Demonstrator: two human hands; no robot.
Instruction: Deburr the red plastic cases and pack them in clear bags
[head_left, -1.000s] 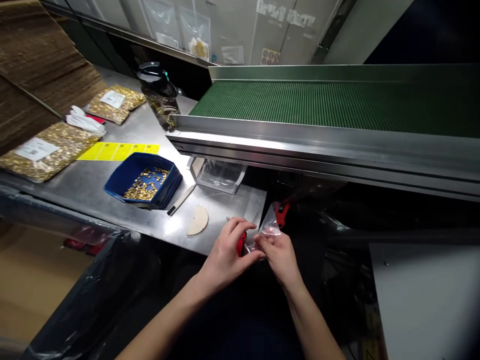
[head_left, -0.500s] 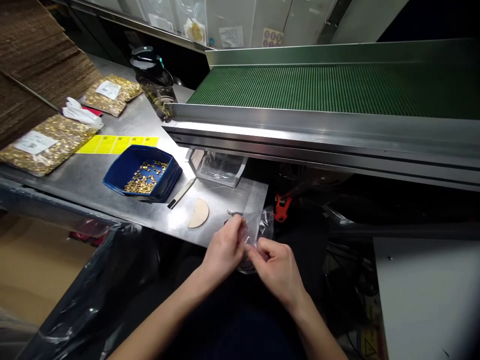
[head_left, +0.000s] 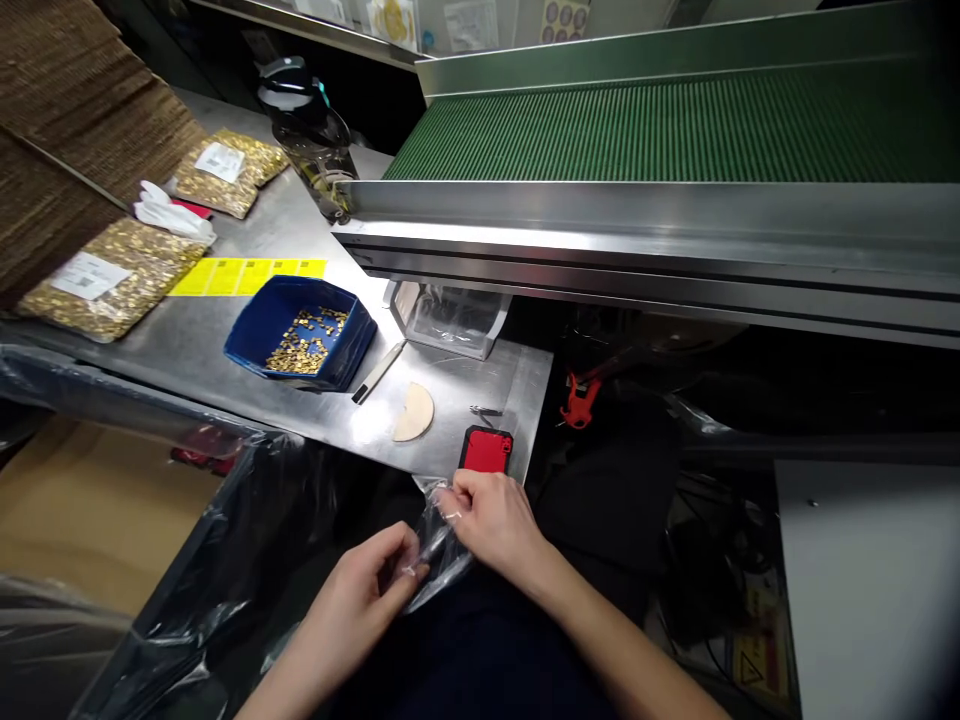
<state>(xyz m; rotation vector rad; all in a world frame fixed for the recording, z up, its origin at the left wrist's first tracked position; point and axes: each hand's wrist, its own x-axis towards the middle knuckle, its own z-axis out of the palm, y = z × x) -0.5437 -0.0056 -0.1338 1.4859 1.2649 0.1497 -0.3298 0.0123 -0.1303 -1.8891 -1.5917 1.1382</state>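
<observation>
A clear plastic bag [head_left: 441,545] is stretched between my two hands, below the front edge of the metal table. My left hand [head_left: 369,585] pinches its lower left part. My right hand [head_left: 491,515] grips its upper part, just in front of a red and black object [head_left: 487,450] on the table. Small metal pieces [head_left: 486,411] lie behind that object. To the left rest a pale half-round disc [head_left: 414,412], a slim pen-like tool [head_left: 379,373] and a blue bin [head_left: 304,335] with small gold pieces inside.
A green conveyor [head_left: 637,130] with a metal rail spans the back right. Beneath it sits a clear tray [head_left: 450,318]. Bags of gold pieces [head_left: 112,280], a yellow label strip [head_left: 244,277] and a bottle [head_left: 311,140] stand left. An orange tool [head_left: 580,400] hangs right.
Both hands have moved down and left with the plastic bag, and my left hand is now lower than my right. The red and black object has come into sight. The camera view has shifted slightly.
</observation>
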